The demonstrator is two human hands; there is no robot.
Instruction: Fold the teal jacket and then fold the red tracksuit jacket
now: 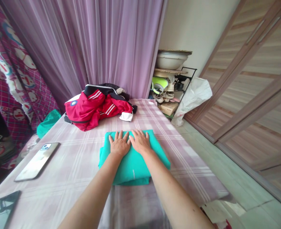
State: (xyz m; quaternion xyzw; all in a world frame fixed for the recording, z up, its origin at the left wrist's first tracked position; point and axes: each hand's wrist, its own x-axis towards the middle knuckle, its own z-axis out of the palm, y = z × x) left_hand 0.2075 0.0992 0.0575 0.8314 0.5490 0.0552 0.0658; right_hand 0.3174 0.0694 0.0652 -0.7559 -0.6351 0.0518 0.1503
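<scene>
A folded teal garment (133, 167) lies flat on the table, which has a checked pink and white cloth (83, 159). My left hand (119, 143) rests palm down on its upper left part, fingers spread. Beside it, my right hand (140, 141) presses flat on the upper middle, its fingers also stretched out. The two hands almost touch at the thumbs, and neither grips anything. A small pale mark shows near the garment's front edge. Under the palms the fabric is hidden.
A heap of red and dark clothes (90, 108) lies at the table's far side. Two phones, a light one (37, 162) and a dark one (3, 210), lie on the left. Right of the table stand a shoe rack (169, 92), a white bag (193, 95) and a wooden wardrobe (245, 86).
</scene>
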